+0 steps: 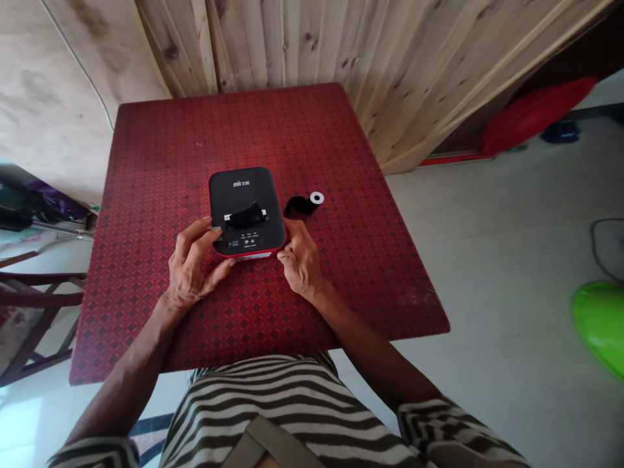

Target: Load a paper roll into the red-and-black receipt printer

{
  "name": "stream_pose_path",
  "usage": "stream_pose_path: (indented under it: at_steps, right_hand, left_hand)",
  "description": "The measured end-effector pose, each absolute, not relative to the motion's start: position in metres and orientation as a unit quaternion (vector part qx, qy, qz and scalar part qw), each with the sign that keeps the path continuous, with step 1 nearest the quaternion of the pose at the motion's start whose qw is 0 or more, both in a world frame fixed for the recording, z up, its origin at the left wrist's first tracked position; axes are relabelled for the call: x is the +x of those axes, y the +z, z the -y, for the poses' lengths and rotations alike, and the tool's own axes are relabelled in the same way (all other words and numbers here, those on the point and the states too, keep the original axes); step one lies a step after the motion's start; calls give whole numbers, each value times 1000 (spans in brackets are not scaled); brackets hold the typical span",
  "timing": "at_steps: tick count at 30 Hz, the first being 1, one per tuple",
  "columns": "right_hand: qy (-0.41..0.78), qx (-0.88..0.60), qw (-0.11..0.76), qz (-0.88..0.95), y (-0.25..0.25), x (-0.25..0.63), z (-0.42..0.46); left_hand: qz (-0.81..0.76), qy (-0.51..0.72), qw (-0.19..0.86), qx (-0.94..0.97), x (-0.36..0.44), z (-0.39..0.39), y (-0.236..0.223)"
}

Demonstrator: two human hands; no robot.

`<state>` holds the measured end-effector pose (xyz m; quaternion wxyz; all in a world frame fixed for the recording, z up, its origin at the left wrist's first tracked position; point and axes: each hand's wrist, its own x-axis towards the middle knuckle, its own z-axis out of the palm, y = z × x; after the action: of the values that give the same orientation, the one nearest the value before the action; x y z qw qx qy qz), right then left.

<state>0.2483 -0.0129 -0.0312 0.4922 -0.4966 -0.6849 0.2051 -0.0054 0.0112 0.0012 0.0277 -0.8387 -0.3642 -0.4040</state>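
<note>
A black printer [246, 195] with red sides, which looks like a receipt printer, lies flat on the red patterned table [273, 312]. A dark strip [246, 214] sticks up from the slot in its top. My left hand [192, 260] grips the printer's left front corner, fingers on its side and top edge, thumb along the front. Close to those fingertips is a small grey piece, partly covered. At the right front corner, my right hand [302, 260] is closed on the edge. Just right of the printer lies a small roll [316, 198] with a white end and a loose dark tail.
Wooden planking [292, 45] borders the table's far side. A dark wooden chair [41, 299] stands at the left. On the floor to the right is a bright green object [602, 325], with a red rounded object [539, 117] farther back.
</note>
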Motion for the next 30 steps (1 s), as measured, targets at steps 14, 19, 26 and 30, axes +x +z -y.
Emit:
stream_pose_path:
  at_steps: [14, 19, 26, 30]
  right_hand:
    - [134, -492, 452, 732, -37, 245, 15]
    - [129, -489, 456, 733, -35, 245, 15]
    - [146, -484, 468, 725, -33, 246, 14]
    - [155, -484, 469, 722, -32, 246, 14]
  left_hand:
    - [374, -404, 9, -835, -6, -8, 6]
    - [370, -412, 2, -833, -7, -8, 6]
    - [364, -409, 3, -837, -9, -10, 9]
    - [363, -411, 3, -836, -8, -10, 10]
